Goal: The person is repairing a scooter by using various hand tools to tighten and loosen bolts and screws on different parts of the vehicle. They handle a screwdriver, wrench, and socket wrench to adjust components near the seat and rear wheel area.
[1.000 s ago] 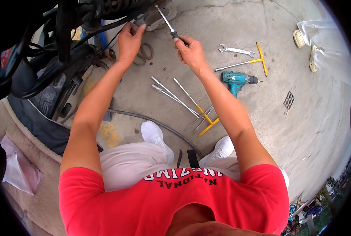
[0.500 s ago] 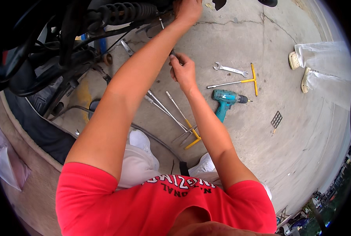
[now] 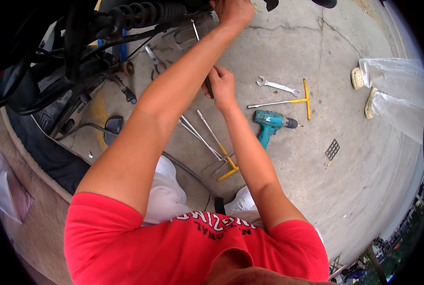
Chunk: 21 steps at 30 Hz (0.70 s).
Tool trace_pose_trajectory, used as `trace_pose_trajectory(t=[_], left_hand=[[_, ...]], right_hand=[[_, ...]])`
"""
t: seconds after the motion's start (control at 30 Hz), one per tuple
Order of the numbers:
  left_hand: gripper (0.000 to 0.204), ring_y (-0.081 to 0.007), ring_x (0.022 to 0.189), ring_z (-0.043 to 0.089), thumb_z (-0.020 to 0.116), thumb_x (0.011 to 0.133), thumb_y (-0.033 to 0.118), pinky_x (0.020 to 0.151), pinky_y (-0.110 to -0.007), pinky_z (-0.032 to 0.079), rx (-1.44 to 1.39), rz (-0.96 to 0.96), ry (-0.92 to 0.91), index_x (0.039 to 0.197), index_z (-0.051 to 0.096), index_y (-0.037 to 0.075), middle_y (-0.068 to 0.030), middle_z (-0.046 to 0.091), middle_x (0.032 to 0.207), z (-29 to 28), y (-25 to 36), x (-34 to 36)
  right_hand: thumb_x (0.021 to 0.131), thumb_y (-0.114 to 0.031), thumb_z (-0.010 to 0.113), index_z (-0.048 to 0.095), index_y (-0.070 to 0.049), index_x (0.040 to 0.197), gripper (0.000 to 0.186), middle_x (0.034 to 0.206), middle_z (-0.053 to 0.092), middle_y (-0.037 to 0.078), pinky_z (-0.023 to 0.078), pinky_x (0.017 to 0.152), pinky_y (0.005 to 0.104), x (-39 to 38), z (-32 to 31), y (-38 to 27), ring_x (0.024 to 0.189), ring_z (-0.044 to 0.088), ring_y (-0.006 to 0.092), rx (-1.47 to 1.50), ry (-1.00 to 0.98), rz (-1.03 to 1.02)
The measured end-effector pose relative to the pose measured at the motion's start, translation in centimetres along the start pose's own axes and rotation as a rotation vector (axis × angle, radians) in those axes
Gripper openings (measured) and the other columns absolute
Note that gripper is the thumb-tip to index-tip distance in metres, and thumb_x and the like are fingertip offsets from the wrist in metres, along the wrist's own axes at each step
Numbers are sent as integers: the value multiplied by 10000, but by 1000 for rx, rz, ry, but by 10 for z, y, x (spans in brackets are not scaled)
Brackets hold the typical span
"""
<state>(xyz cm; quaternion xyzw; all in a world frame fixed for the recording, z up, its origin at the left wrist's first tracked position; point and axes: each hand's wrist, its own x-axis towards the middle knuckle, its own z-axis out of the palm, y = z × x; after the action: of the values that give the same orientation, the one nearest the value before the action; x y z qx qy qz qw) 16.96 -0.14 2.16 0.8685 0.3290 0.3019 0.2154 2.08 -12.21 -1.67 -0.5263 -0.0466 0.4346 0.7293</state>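
My left hand (image 3: pixel 235 13) reaches to the top edge, against the dark underside of a motor vehicle (image 3: pixel 83 52). Its fingertips are hidden there. Below it, my right hand (image 3: pixel 221 85) is closed round the dark handle of a long tool that looks like a screwdriver (image 3: pixel 195 30). The tool's thin silver shaft passes behind my left forearm, and its far end shows beside the vehicle's lower parts. Left of that forearm, pliers (image 3: pixel 153 57) lie on the concrete floor. A double open-ended wrench (image 3: pixel 278 85) lies to the right of my right hand.
A teal cordless drill (image 3: pixel 270 124) and a yellow T-handle wrench (image 3: pixel 300 100) lie right of my right forearm. More T-handle tools (image 3: pixel 227 159) lie between my arms. A black grid piece (image 3: pixel 332 149) rests farther right. Another person's light shoes (image 3: pixel 358 78) stand at the right.
The tool's dark handle has come lower in my right hand's grip and shows more fully. My left hand has shifted slightly right along the vehicle. The loose tools lie as before.
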Motion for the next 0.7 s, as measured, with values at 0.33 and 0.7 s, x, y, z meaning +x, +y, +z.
trace_pose_trajectory(t=[0.33, 0.7], left_hand=[[261, -253, 845, 605, 643, 820, 224, 717, -354, 475, -455, 264, -221, 880, 544, -10, -112, 589, 832, -99, -16, -76], [251, -79, 678, 503, 576, 904, 235, 643, -228, 424, -740, -488, -706, 1043, 568, 26, -49, 600, 890, -109, -84, -125]], right_hand=[[945, -371, 491, 509, -32, 1012, 347, 740, 521, 49, 256, 255, 171, 33, -38, 32, 388, 355, 65, 1049, -602, 471], [909, -476, 512, 529, -81, 998, 405, 747, 546, 66, 298, 274, 162, 31, -35, 29, 430, 436, 76, 1017, -494, 435]])
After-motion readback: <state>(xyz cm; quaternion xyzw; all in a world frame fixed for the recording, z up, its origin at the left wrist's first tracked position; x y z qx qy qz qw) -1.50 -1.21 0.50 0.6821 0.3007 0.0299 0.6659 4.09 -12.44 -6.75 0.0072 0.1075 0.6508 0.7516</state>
